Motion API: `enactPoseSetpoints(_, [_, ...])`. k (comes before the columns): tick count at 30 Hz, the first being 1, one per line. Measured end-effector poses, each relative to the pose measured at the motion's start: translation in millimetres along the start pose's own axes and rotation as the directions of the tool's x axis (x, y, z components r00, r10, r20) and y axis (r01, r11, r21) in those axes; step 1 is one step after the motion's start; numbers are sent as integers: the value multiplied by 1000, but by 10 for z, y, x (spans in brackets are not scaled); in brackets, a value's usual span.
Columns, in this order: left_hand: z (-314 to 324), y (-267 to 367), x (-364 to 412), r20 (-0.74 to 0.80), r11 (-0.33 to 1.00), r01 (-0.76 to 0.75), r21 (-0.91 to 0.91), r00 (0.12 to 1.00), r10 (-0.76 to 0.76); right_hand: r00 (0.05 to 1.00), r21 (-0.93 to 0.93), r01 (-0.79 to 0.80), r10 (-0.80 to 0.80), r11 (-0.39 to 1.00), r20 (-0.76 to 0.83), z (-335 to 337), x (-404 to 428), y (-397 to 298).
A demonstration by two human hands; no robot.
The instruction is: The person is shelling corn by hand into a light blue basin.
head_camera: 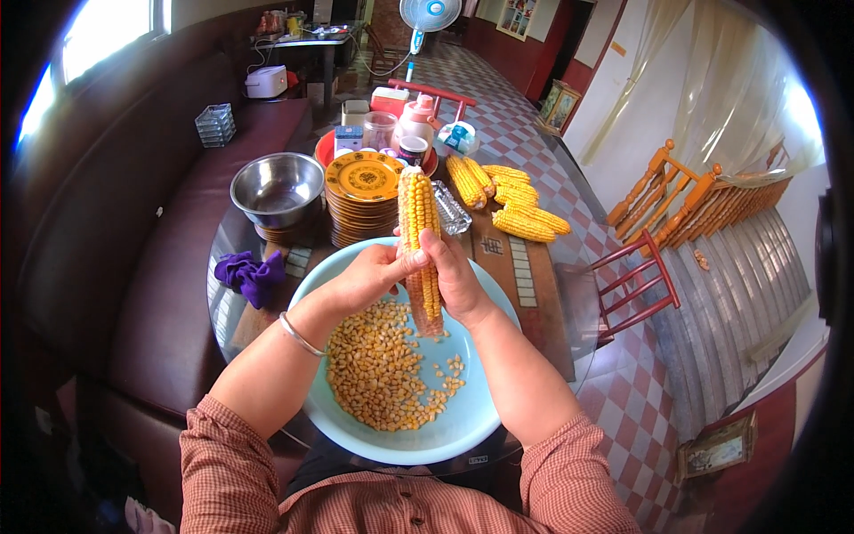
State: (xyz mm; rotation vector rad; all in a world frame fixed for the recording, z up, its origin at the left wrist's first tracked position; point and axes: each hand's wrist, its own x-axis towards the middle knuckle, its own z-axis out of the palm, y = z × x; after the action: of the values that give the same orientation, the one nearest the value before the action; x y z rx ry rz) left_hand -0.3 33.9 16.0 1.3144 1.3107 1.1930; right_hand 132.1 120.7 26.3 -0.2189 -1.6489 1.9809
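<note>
Both hands grip one partly shelled ear of dried corn [420, 207], held over a light blue plastic basin [467, 414]. My left hand [373, 270] closes on its left side, with the thumb laid across the ear. On the right side, my right hand [457, 280] wraps it with the thumb pointing up. Bare reddish cob shows along the ear's left edge and lower end; rows of yellow kernels still cover the rest. Loose corn kernels [373, 367] lie heaped in the left part of the basin, with a few scattered to the right.
Several whole corn ears [514, 193] lie at the table's right rear. A stack of brown plates [363, 180], a steel bowl [277, 190] and a glass ashtray [450, 208] stand behind the basin. A purple cloth [250, 277] lies left. A red chair [634, 287] is at the right.
</note>
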Motion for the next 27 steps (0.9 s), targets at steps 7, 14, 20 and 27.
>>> enactPoseSetpoints(7, [42,-17,26,-37,996,-67,62,997,69,997,181,-71,67,981,27,-72,6,28])
enactPoseSetpoints(14, [-23,-46,24,51,992,-124,33,991,122,992,307,-118,99,944,77,-89,8,-7])
enactPoseSetpoints(20, [-18,-33,10,-34,1000,4,18,999,-4,1000,-32,5,-4,999,10,-7,11,23])
enactPoseSetpoints(27, [21,-23,23,-70,998,-45,44,996,48,995,90,-93,90,992,40,-38,-4,-7])
